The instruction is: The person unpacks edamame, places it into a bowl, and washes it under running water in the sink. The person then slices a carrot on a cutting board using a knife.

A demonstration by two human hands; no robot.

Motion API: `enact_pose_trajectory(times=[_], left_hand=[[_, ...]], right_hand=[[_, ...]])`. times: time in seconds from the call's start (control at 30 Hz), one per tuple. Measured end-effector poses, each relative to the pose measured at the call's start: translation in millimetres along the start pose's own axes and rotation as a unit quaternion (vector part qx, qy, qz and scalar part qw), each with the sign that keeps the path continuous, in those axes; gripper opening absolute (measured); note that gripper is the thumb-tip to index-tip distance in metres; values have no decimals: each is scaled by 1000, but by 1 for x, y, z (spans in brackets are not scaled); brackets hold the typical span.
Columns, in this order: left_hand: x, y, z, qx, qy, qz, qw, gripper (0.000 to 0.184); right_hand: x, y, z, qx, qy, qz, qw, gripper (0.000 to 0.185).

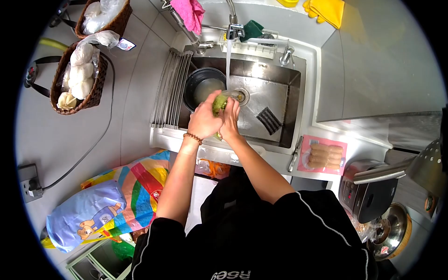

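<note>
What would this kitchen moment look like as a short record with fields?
Left hand: holding a green item, kind unclear
Right hand: on the same item
Left wrist: beaded bracelet
Tap: running
Sink: dark bowl with cloudy liquid
Right of sink: pink packet, apparently sausages

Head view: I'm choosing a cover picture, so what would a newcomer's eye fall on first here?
Probably the left hand and right hand, close together over the sink at the centre, holding a green vegetable near the running water. Next, likely the brightly striped bag at the lower left. At the top, the pink cloth and yellow gloves stand out on either side of the tap.
</note>
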State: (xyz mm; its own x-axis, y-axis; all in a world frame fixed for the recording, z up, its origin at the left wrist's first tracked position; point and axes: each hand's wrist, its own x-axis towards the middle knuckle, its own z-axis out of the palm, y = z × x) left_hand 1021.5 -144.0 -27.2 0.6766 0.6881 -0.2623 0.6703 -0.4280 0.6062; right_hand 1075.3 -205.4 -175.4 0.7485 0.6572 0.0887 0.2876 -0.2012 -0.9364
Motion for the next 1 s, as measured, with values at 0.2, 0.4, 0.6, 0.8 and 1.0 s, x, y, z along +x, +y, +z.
enact_pose_trajectory(times=[0.2, 0.4, 0.6, 0.8, 1.0], left_hand=[[-1, 2, 9, 10, -21, -1, 1000, 61], [2, -2, 18, -22, -13, 16, 1000, 60], [6, 0, 26, -90, -16, 30, 995, 60], [5, 14, 19, -31, -8, 54, 998, 61], [5, 22, 10, -2, -18, 54, 998, 63]], right_hand=[[-7, 16, 0, -14, 11, -3, 1000, 58], [-6, 17, -13, -33, 12, -5, 999, 61], [1, 11, -36, -56, -3, -7, 998, 62], [5, 12, -33, -40, 28, -14, 999, 62], [8, 13, -24, -47, 18, -9, 999, 62]])
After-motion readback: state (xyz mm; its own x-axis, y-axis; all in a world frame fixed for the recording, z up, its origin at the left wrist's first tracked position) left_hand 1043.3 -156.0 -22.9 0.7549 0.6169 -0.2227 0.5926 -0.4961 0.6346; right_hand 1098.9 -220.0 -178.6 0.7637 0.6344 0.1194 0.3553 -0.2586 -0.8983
